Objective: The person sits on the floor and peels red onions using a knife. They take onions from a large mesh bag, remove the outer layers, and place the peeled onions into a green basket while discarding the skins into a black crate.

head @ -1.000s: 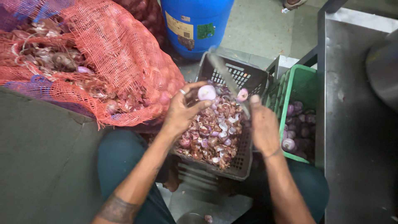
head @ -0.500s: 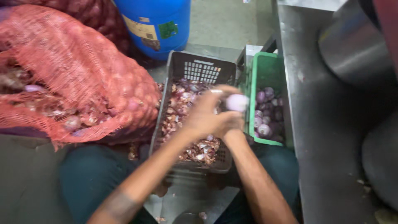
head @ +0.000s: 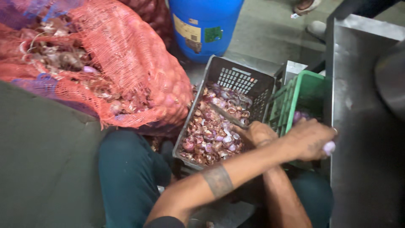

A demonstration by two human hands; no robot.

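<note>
Left hand (head: 310, 139) reaches across the right forearm to the green crate (head: 295, 99), fingers curled closed around a peeled onion (head: 328, 147) at the crate's right edge, beside the steel counter (head: 363, 126). Right hand (head: 258, 133) grips a knife (head: 228, 116) over the grey crate (head: 240, 80) of onion peelings. Red mesh sack (head: 126, 63) lies left.

Ahead of you: blue drum (head: 205, 25) bears two labels, one rectangular yellow-and-brown (head: 187, 33), one small green square (head: 213, 34) beside it.
</note>
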